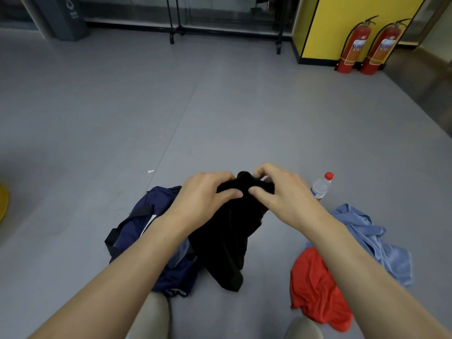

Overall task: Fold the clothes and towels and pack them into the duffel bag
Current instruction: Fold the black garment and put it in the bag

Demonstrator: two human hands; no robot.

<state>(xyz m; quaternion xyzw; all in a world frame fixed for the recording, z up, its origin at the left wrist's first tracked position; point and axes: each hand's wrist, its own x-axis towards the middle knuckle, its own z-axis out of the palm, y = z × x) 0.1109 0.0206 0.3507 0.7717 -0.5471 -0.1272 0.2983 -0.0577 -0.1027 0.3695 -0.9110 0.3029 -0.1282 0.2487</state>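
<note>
Spanning the view, floor (pixel 220 106): grey and smooth, with a faint seam running away from the person.
Yellow wall panel (pixel 347 20): upright at the far right, edged in black.
Clothes rack (pixel 179 28): black metal frame standing at the far side, against the glass front.
Duffel bag (pixel 144 216): navy with black straps, slumped on the floor at the lower left, under the left forearm; its right side is hidden behind the black garment.
Black garment (pixel 225 241): held up by its top edge in both hands, hanging in loose folds between the duffel bag and the red garment, its lower end reaching the floor.
Light blue garment (pixel 381 245): crumpled on the floor at the right, touching the red garment.
Red garment (pixel 315 289): crumpled on the floor at the lower right, partly behind the right forearm.
Grey bin (pixel 66 18): far left, by the wall.
Fire extinguishers (pixel 353 47): two red ones, side by side next to the yellow wall panel.
Left hand (pixel 203 194): grips the garment's top edge, fingers curled over the far side, thumb pressed on the near side.
Right hand (pixel 281 192): pinches the same edge just beside the left hand, thumb on the near side.
Water bottle (pixel 321 185): clear with a red cap, on the floor just beyond the right wrist.
White scrap (pixel 151 171): on the floor beyond the bag.
</note>
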